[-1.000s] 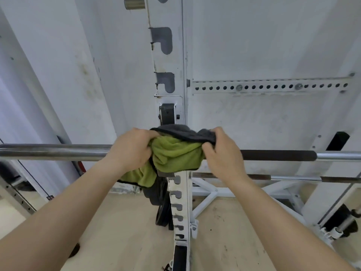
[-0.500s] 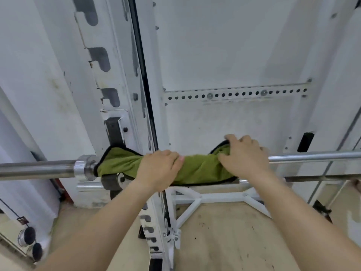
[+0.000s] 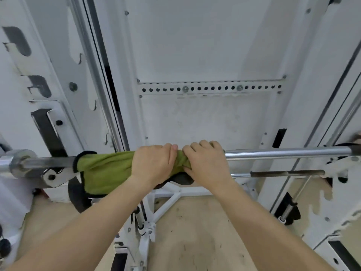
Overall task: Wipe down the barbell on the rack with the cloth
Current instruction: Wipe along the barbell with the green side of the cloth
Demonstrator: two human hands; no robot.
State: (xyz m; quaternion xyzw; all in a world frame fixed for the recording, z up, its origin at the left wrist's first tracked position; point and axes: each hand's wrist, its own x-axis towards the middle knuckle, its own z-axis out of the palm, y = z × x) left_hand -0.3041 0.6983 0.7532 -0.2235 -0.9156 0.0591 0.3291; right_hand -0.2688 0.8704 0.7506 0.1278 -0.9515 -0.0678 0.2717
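Fingers (image 3: 166, 149) of your left hand (image 3: 152, 165) curl over the top of the cloth (image 3: 105, 169) and clench it against the bar (image 3: 283, 154). The fingers of your right hand (image 3: 207, 165) do the same just beside them, the two sets of knuckles touching or nearly so. Both hands grasp the cloth with the bar inside it.

The bar lies level across the rack (image 3: 64, 81), with its long axis running left to right in front of you, square to both forearms. The green cloth is wrapped round it like a sleeve, from the rack's hook on your left to under your right hand, and a dark-edged flap hangs below. So the cloth trails to the left of your grip, and both hands sit at its right end.

The coming stroke turns on what lies to each side. Right of your right hand the bare shaft runs well out toward the far upright, and that looks like the long stretch to be wiped. To the left only a short bare piece shows between the cloth's edge and the collar (image 3: 21, 161). Your right hand is nearer the long stretch, so by the look of it you slide rightward along the axis, right hand leading and left hand dragging the cloth after. A thinner rod (image 3: 283, 174) lies just below the bar, so keep the hanging flap off it.
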